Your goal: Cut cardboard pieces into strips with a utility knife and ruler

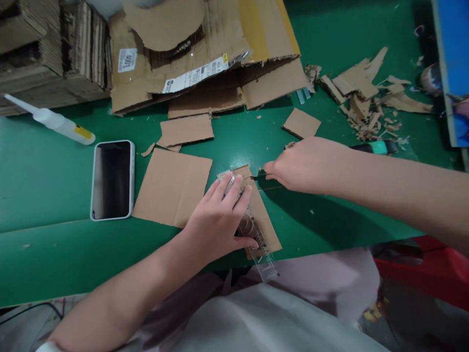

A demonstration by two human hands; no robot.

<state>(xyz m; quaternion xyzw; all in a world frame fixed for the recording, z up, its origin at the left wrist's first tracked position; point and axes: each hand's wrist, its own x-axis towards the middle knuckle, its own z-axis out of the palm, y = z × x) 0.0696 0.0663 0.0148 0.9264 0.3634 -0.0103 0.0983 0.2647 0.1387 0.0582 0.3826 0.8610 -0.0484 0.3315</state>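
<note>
My left hand [220, 220] lies with spread fingers on a clear plastic ruler [266, 268], pressing it onto a narrow piece of cardboard [266, 215]. The ruler runs slantwise and its lower end sticks out past the table's front edge. My right hand [300, 165] is closed round a thin dark-handled tool, whose tip is at the upper right edge of that cardboard; most of the tool is hidden by the fingers. To the left of my left hand lies a larger square of cardboard [174, 188].
A phone [112, 180] and a white bottle with a long nozzle [54, 123] lie at left. Cardboard stacks [86, 49] and a torn box [220, 44] fill the back. Scraps [361, 98], a small cardboard square [302, 123] and a green-black tool [379, 146] are at right.
</note>
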